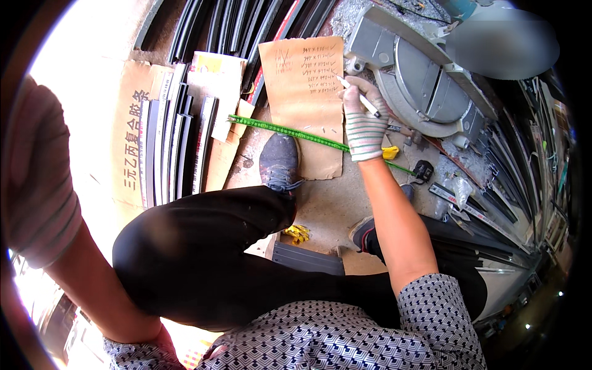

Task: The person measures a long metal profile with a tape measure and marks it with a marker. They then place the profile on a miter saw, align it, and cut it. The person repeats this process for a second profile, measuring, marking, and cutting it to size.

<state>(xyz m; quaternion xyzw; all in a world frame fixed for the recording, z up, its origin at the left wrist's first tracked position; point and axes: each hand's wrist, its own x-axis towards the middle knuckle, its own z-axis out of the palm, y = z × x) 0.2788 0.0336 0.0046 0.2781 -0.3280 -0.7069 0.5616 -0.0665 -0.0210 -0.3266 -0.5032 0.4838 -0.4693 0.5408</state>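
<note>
My right hand (365, 120), in a white glove with grey-green stripes, is closed around a white marker pen (369, 105). The pen's tip is over the right edge of a brown cardboard sheet (302, 117) bearing several handwritten lines. Across the sheet runs a green tape measure blade (296, 133), passing by my right wrist to a dark tape case (423, 171). My left hand (37, 179), also gloved, is raised close to the camera at the far left, dim and blurred; its fingers cannot be made out.
A grey metal saw base (419, 74) with a round turntable stands beyond my right hand. Bundles of dark strips (228, 24) lie at the back, more strips (169, 142) on cardboard at left. Yellow gloves (297, 233) lie between my feet. Long profiles (524, 154) crowd the right.
</note>
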